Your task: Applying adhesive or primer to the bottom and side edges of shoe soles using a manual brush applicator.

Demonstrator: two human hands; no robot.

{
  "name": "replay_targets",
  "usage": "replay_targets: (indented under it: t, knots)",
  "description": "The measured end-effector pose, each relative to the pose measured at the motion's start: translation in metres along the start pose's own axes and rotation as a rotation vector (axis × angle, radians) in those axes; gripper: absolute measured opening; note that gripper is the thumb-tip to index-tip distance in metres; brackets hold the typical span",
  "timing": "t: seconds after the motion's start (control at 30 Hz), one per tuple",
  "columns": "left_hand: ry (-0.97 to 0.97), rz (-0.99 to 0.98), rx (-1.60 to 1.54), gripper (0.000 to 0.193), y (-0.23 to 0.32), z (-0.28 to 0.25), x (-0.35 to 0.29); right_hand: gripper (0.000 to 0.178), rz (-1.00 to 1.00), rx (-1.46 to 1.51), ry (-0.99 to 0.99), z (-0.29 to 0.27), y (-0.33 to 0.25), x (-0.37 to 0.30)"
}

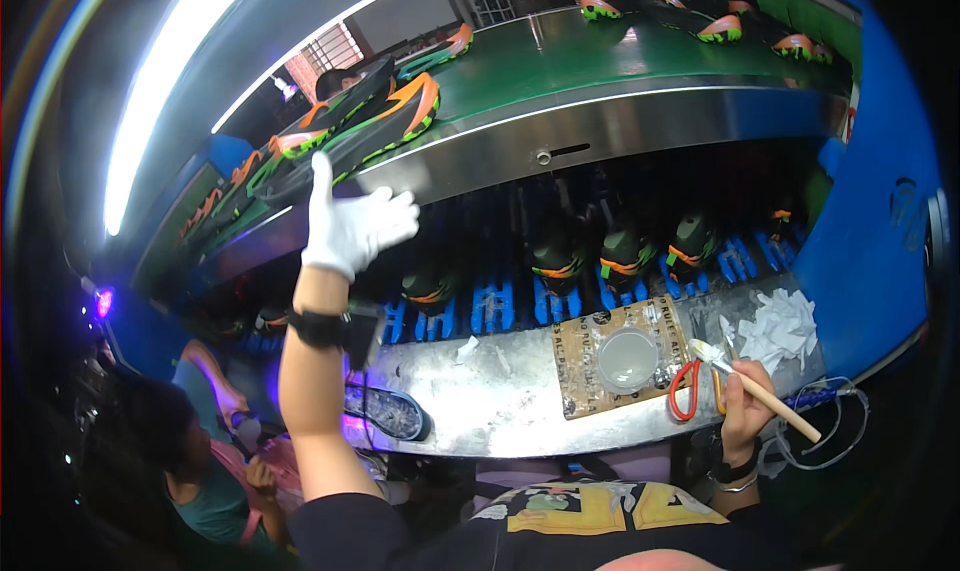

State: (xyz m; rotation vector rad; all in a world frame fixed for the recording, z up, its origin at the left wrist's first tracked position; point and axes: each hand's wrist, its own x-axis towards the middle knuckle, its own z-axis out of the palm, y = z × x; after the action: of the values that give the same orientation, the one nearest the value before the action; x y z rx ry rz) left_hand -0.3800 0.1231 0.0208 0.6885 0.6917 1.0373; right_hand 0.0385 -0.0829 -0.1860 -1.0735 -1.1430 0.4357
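My left hand, in a white glove, is raised with its fingers apart and nothing in it. Just beyond it, black shoe soles with orange and green toes lie along the edge of the green conveyor belt. My bare right hand is closed round a brush with a pale wooden handle. Its whitish bristle end points up and left, above the bench. To the left of the brush, a round dish of whitish liquid sits on a piece of printed cardboard. Red-handled scissors lie beside it.
Several dark shoe uppers stand on blue holders under the belt. Crumpled white paper lies at the metal bench's right end. A blue-rimmed shoe-shaped piece rests near its front edge. Another person works at the lower left.
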Motion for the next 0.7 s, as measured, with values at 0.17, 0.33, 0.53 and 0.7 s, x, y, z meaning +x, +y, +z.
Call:
replay_targets:
  t: [0.17, 0.33, 0.53, 0.7]
  knots:
    - [0.247, 0.035, 0.11, 0.068, 0.033, -0.001, 0.005, 0.014, 0.058, 0.137, -0.004, 0.006, -0.007, -0.003]
    - [0.321, 0.3, -0.055, 0.064, 0.016, -0.009, -0.016, 0.016, -0.003, 0.159, -0.025, 0.002, -0.009, -0.012]
    - [0.334, 0.764, 0.13, 0.037, -0.043, -0.052, -0.067, 0.015, 0.13, 0.165, -0.073, -0.013, -0.004, -0.017]
    - [-0.174, 0.367, -0.258, 0.046, -0.143, -0.088, -0.074, 0.007, -0.152, -0.074, -0.262, 0.021, 0.026, 0.014]
